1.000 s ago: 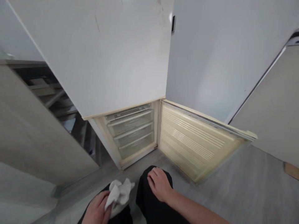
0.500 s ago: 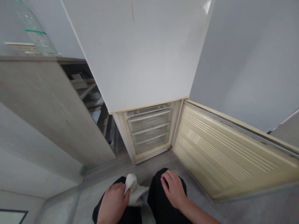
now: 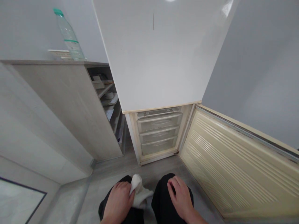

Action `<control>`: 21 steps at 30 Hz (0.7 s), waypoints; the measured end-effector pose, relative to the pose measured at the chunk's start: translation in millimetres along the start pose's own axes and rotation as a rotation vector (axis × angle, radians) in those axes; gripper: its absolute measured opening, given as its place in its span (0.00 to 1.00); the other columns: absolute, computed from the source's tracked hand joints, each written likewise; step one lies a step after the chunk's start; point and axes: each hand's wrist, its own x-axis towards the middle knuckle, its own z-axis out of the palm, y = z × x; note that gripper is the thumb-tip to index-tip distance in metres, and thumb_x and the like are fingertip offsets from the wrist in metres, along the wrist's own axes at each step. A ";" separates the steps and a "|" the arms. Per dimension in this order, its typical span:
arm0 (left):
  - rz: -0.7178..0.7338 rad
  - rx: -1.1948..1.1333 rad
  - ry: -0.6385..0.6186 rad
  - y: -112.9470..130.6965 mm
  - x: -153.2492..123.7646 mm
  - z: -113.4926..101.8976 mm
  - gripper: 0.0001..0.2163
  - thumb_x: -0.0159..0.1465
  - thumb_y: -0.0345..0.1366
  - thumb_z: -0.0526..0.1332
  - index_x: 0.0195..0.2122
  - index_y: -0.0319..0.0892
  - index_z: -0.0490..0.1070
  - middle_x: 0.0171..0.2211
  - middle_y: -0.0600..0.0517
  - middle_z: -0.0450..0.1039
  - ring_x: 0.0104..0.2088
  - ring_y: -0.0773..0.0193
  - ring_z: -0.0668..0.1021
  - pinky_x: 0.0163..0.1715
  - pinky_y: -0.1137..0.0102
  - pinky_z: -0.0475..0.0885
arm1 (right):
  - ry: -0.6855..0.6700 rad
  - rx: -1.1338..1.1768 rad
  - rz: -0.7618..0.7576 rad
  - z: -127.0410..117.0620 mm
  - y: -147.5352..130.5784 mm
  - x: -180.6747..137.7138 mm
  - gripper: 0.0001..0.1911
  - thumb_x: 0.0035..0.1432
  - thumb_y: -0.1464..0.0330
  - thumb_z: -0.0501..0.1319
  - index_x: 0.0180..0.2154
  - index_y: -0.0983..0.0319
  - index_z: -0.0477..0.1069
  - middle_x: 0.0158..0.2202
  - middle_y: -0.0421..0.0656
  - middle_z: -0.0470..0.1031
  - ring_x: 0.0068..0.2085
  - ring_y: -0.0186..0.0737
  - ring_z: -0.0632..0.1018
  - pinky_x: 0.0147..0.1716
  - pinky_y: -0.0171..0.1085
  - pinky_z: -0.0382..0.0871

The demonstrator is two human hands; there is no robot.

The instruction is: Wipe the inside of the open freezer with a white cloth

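Observation:
My left hand [image 3: 118, 203] grips a crumpled white cloth [image 3: 139, 194] and rests on my left knee. My right hand [image 3: 181, 196] lies flat on my right knee in black trousers, holding nothing. In front of me stands a white fridge [image 3: 158, 56] with its upper door shut. Its lower freezer door [image 3: 235, 161] is swung open to the right, showing a ribbed cream inner face. Inside the freezer compartment are three clear drawers [image 3: 158, 133], all pushed in.
A light wood cabinet [image 3: 67, 102] stands to the left of the fridge, with open shelves [image 3: 107, 96] holding small items. A clear plastic bottle with a green cap [image 3: 68, 35] stands on its top. Grey floor [image 3: 109, 174] lies under my knees; grey wall at right.
The view has swung left, bringing the bottle and cabinet into sight. My left hand has turned over onto the cloth on my knee. The right hand stays on the knee.

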 end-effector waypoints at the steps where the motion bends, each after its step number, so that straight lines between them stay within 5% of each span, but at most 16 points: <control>1: 0.001 -0.001 0.003 -0.1 -0.7 0.0 0.15 0.71 0.37 0.52 0.38 0.39 0.78 0.41 0.42 0.78 0.49 0.46 0.78 0.57 0.52 0.66 | 0.004 -0.004 -0.002 -0.6 -0.3 0.1 0.09 0.75 0.69 0.53 0.39 0.59 0.69 0.37 0.42 0.71 0.39 0.44 0.75 0.40 0.41 0.67; 21: -0.031 0.014 -0.063 -6.0 0.7 5.2 0.16 0.71 0.36 0.51 0.44 0.37 0.79 0.48 0.40 0.79 0.53 0.46 0.77 0.61 0.53 0.65 | 0.168 -0.124 -0.183 2.0 5.2 6.4 0.13 0.76 0.68 0.50 0.37 0.58 0.67 0.32 0.42 0.73 0.33 0.40 0.78 0.34 0.37 0.73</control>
